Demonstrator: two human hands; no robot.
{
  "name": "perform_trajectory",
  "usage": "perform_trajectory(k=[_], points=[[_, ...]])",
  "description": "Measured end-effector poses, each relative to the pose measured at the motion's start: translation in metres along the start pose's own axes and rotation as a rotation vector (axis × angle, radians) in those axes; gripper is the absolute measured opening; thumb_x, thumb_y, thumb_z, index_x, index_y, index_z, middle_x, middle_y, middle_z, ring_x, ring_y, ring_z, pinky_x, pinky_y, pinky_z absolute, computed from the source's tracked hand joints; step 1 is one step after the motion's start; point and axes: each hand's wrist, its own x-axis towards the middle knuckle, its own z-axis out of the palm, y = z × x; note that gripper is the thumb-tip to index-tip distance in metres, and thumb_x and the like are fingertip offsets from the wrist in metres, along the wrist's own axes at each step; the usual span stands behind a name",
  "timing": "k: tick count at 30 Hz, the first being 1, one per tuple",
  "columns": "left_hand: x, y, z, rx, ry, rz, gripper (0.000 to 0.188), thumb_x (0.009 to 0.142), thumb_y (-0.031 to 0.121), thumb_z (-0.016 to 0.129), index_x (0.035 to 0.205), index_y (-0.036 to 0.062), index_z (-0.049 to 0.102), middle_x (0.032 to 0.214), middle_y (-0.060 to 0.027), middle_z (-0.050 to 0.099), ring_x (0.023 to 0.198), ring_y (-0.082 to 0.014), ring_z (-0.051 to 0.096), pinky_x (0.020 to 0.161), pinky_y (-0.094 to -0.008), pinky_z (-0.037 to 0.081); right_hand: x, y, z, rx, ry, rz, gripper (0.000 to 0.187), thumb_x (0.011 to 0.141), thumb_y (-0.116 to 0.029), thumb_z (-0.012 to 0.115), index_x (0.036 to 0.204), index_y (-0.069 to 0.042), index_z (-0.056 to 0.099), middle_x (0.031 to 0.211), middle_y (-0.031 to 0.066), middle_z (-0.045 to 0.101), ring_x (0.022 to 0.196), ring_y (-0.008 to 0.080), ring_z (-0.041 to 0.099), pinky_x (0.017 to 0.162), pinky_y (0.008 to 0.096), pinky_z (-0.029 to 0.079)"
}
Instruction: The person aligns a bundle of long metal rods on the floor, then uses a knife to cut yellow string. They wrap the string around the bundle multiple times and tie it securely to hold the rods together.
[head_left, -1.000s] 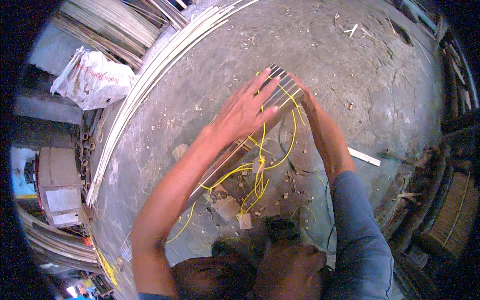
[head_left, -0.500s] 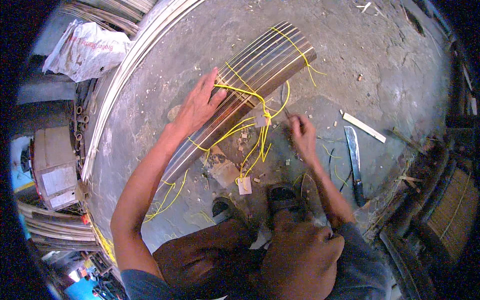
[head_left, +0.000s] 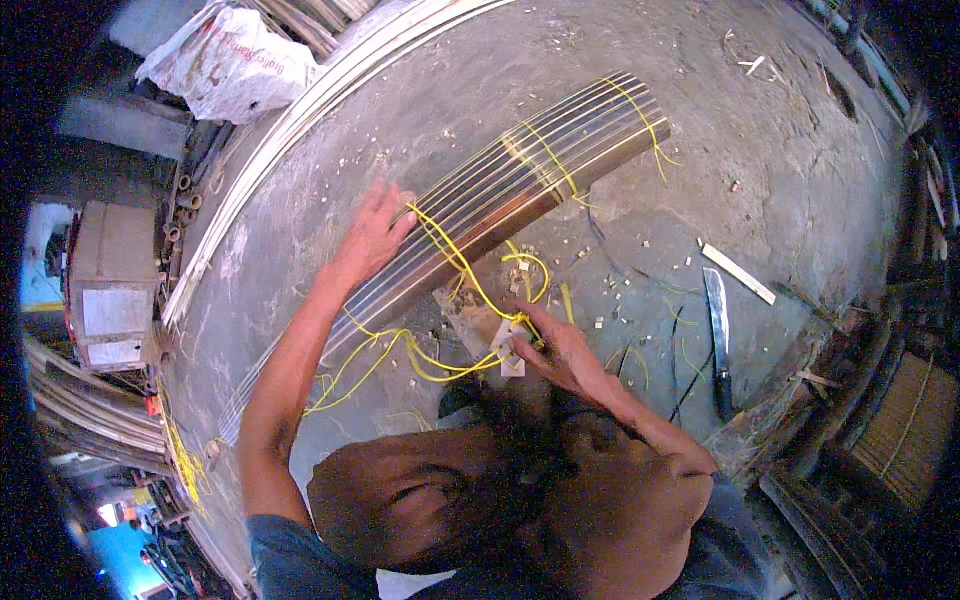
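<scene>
Lying slantwise on the floor (head_left: 800, 200) before you, the long slatted bundle (head_left: 490, 200) has yellow bands (head_left: 548, 150) across its far end and middle; those look done. Nearer you, the yellow cord (head_left: 463, 258) crosses with loose loops, so that stretch seems unfinished. Your left hand (head_left: 375, 235) is open, fingers spread at the bundle's left edge. Your right hand (head_left: 560, 350) half-curls beside a small pale tag (head_left: 513, 369); whether it grips the cord, I can't tell.

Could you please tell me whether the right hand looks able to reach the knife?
Likely yes: the knife lies uncovered on the floor, with nothing bulky between it and the right hand.
</scene>
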Motion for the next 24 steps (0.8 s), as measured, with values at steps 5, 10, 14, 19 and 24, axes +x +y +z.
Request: perform_trajectory(k=[5, 10, 14, 19, 24], points=[[-0.052, 0.102, -0.032, -0.487, 0.119, -0.265, 0.035, 0.088, 0.021, 0.063, 0.118, 0.0025, 0.058, 0.112, -0.0177, 0.063, 0.098, -0.0311, 0.063, 0.086, -0.0385, 0.05, -0.004, 0.01, -0.018, 0.094, -0.052, 0.302, 0.054, 0.087, -0.029, 0.067, 0.13, -0.002, 0.048, 0.114, 0.0173, 0.063, 0.104, 0.0295, 0.06, 0.09, 0.0386, 0.047], [-0.08, 0.177, -0.002, -1.053, -0.321, -0.254, 0.035, 0.087, 0.016, 0.066, 0.118, 0.0014, 0.058, 0.1, -0.0102, 0.066, 0.089, -0.0171, 0.063, 0.079, -0.0319, 0.051, 0.012, -0.009, -0.023, 0.042, -0.134, 0.307, 0.051, 0.089, -0.036, 0.062, 0.129, -0.005, 0.054, 0.118, 0.0234, 0.061, 0.107, 0.0387, 0.059, 0.09, 0.0442, 0.048], [-0.088, 0.179, 0.024, -1.382, -0.314, -0.359, 0.037, 0.088, 0.013, 0.065, 0.121, -0.0007, 0.056, 0.102, -0.0063, 0.065, 0.092, -0.0136, 0.061, 0.081, -0.0312, 0.052, 0.016, -0.015, -0.039, 0.0, -0.111, 0.326, 0.033, 0.091, -0.023, 0.062, 0.116, -0.002, 0.06, 0.088, 0.0163, 0.068, 0.072, 0.0179, 0.059, 0.066, 0.0343, 0.049], [-0.106, 0.169, 0.029, -1.542, -0.305, -0.645, 0.04, 0.089, 0.012, 0.063, 0.126, -0.0002, 0.051, 0.111, -0.0092, 0.062, 0.098, -0.0145, 0.059, 0.086, -0.0298, 0.05, 0.027, -0.046, -0.093, -0.397, 0.114, 0.122, 0.025, 0.091, -0.021, 0.061, 0.106, -0.002, 0.064, 0.086, 0.0168, 0.066, 0.069, 0.0254, 0.06, 0.065, 0.0344, 0.049], [-0.111, 0.172, 0.039, -1.716, -0.067, -0.702, 0.041, 0.09, 0.009, 0.06, 0.126, 0.0022, 0.043, 0.109, -0.0078, 0.057, 0.095, -0.0135, 0.055, 0.081, -0.0286, 0.048, 0.009, -0.056, -0.071, -0.336, 0.205, 0.093, 0.024, 0.091, -0.022, 0.062, 0.103, -0.001, 0.065, 0.086, 0.0157, 0.067, 0.074, 0.0245, 0.063, 0.068, 0.0361, 0.049]])
